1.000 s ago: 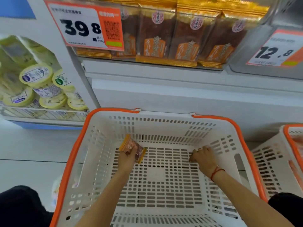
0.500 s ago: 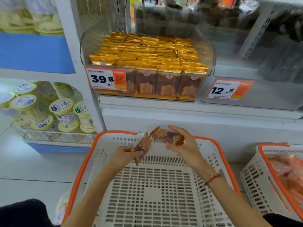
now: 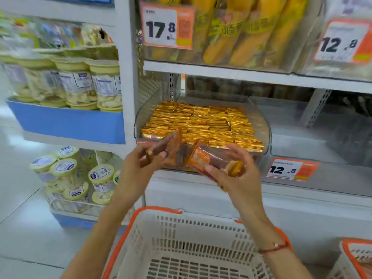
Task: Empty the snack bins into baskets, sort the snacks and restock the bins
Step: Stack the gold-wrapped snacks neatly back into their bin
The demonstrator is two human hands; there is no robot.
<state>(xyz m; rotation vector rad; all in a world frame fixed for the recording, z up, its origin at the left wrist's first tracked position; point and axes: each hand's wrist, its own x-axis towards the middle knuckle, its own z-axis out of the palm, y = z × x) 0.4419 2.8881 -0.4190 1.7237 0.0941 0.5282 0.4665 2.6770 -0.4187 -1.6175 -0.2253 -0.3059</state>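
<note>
A shop aisle of white shelves (image 3: 241, 74) fills the view, with tubs on the racks well left of the hands and price tags above and to the right. Directly below the hands stands a white basket (image 3: 145, 238) with an orange rim, its visible floor bare, so this batch looks nearly all returned. Just beyond the hands sits the clear bin (image 3: 263, 133), already packed with neat rows of gold packs (image 3: 201, 125); restocking here seems close to finished. A second basket (image 3: 356, 256) at lower right appears to hold orange snacks, so more sorting likely remains. The left hand (image 3: 138, 168) pinches one pack (image 3: 171, 147) upright; the right hand (image 3: 239, 174) grips another pack (image 3: 203, 161), both at the bin's front edge.
</note>
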